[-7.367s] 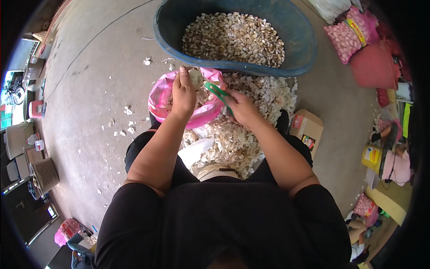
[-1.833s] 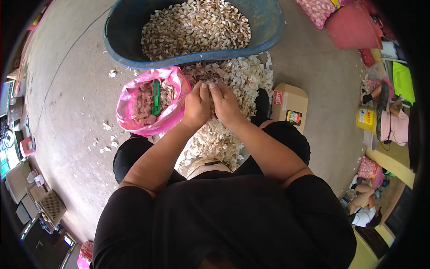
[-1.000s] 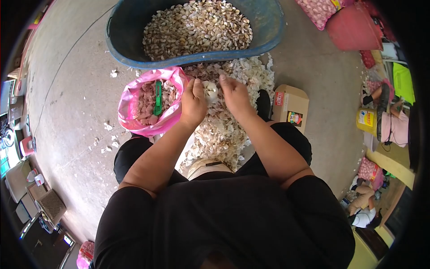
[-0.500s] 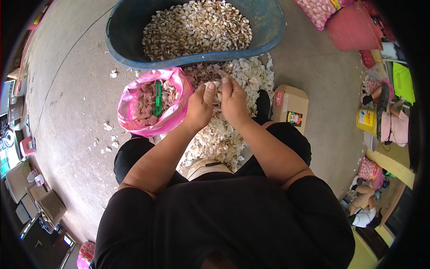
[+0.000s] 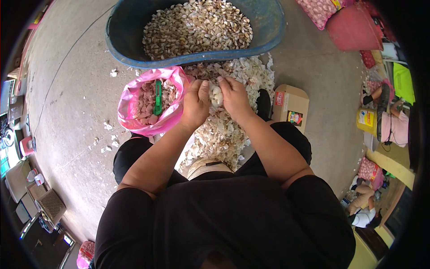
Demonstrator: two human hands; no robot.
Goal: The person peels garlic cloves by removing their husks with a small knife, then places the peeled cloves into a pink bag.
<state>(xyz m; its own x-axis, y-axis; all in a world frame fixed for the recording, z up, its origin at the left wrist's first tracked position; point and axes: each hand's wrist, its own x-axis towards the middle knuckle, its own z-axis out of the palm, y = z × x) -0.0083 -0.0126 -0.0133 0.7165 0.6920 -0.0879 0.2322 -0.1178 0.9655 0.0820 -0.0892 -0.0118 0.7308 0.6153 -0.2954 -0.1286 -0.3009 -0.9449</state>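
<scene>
White garlic bulb (image 5: 216, 95) — gripped between both hands, left hand (image 5: 195, 104) and right hand (image 5: 234, 98) — above papery skins (image 5: 224, 132).

Garlic bulb (image 5: 216, 95): papery white skin, dry, matt, lightly ribbed. Heap of peelings (image 5: 224, 130) under it: thin, flaky, paper-like husk, pale and dull, crumpled rough. Pink bag (image 5: 134, 96): thin plastic film, glossy, wrinkled at the rolled rim. Green cutter (image 5: 157, 97) inside: hard plastic, smooth, slight sheen. Blue tub (image 5: 121, 27): thick moulded plastic, scuffed, dusty, more matt than shiny. Cloves in it (image 5: 197, 27): husked, tan, dry-looking. Floor (image 5: 71, 89): bare concrete, grey, rough, stained. Box (image 5: 291, 105): brown cardboard, matt, with printed glossy labels. Person's shirt (image 5: 224, 224): black cloth, soft, matt.
</scene>
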